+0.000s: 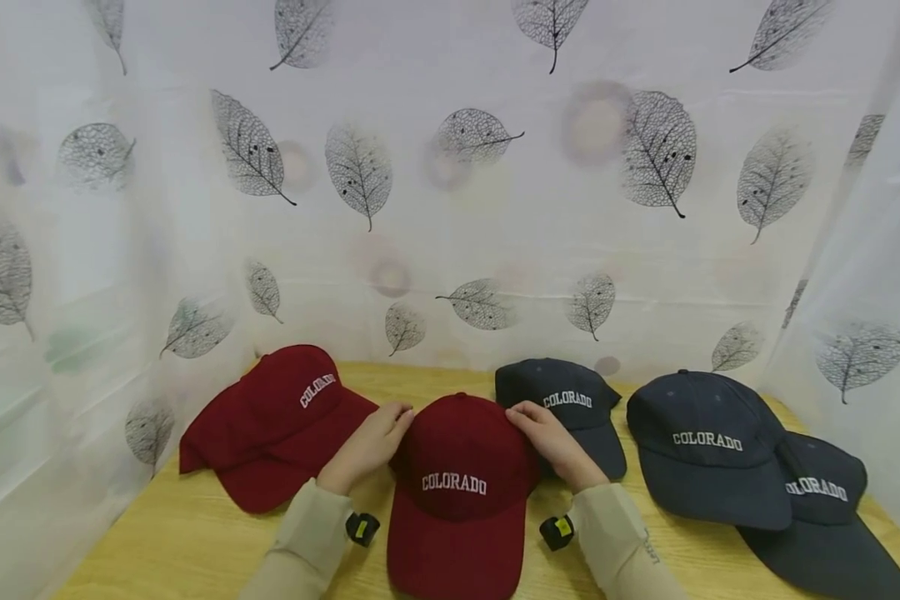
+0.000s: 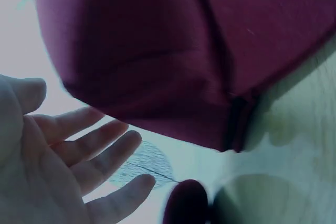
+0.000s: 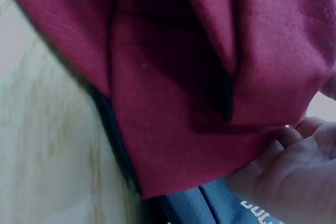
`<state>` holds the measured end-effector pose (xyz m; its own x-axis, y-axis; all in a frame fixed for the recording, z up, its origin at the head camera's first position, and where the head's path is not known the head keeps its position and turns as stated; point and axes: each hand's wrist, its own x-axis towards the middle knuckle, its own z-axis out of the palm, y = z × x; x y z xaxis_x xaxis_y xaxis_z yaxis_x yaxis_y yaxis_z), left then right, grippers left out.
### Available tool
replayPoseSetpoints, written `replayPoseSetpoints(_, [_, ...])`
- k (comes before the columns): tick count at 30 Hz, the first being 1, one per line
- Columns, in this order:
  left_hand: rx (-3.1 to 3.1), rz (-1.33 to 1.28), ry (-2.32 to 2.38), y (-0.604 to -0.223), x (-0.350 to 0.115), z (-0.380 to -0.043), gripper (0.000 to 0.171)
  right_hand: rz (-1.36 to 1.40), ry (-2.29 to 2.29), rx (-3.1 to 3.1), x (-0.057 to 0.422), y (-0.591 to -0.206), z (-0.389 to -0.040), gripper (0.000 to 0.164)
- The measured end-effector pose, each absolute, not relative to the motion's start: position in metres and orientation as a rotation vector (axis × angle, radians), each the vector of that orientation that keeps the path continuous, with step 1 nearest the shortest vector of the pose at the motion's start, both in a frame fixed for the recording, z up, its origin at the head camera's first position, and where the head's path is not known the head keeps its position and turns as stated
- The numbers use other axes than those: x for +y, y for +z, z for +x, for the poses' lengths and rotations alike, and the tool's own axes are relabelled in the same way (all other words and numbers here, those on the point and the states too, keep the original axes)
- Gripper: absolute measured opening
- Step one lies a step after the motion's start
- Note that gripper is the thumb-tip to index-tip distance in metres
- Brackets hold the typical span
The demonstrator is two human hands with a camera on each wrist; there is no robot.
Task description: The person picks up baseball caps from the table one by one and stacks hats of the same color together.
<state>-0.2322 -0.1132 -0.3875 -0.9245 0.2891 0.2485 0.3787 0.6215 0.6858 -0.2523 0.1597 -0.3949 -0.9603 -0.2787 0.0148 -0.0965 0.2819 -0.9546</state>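
A dark red baseball cap [image 1: 461, 467] with white COLORADO lettering stands on the table between both hands, its visor toward me. My left hand [image 1: 375, 442] is at the upper left of its crown. In the left wrist view the left fingers [image 2: 105, 156] are loosely extended beside the red cloth [image 2: 142, 66], not wrapped round it. My right hand [image 1: 555, 442] touches the crown's upper right side. The right wrist view shows the right fingers [image 3: 262, 166] against the lower edge of the red cloth [image 3: 173, 150], with some fingertips hidden behind it.
More dark red caps [image 1: 277, 425] lie overlapped at the left. A navy COLORADO cap [image 1: 570, 400] sits behind my right hand. Further right, one navy cap [image 1: 705, 450] overlaps another navy cap [image 1: 832, 525]. A leaf-print curtain [image 1: 435, 225] surrounds the wooden table [image 1: 165, 542].
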Motion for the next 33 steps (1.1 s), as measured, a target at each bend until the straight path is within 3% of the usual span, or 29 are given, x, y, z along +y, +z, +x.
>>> replayPoseSetpoints(8, [-2.747, -0.600, -1.562, -0.403, -0.117, -0.244, 0.033, -0.460, -1.758, 2.346, 0.158, -0.394, -0.249, 0.025])
replayPoseSetpoints(15, [-2.605, -0.582, -2.038, -0.407, -0.118, -0.248, 0.028, -0.585, -1.808, 2.277, 0.156, -0.391, -0.249, 0.024])
replayPoseSetpoints(25, [-2.695, -0.782, -1.773, -0.403, -0.121, -0.249, 0.026, -0.422, -1.889, 2.307, 0.151, -0.389, -0.246, 0.020])
replayPoseSetpoints(33, [-2.645, -0.602, -2.129, -0.403, -0.120, -0.247, 0.031, -0.415, -1.893, 2.311, 0.148, -0.390, -0.247, 0.020])
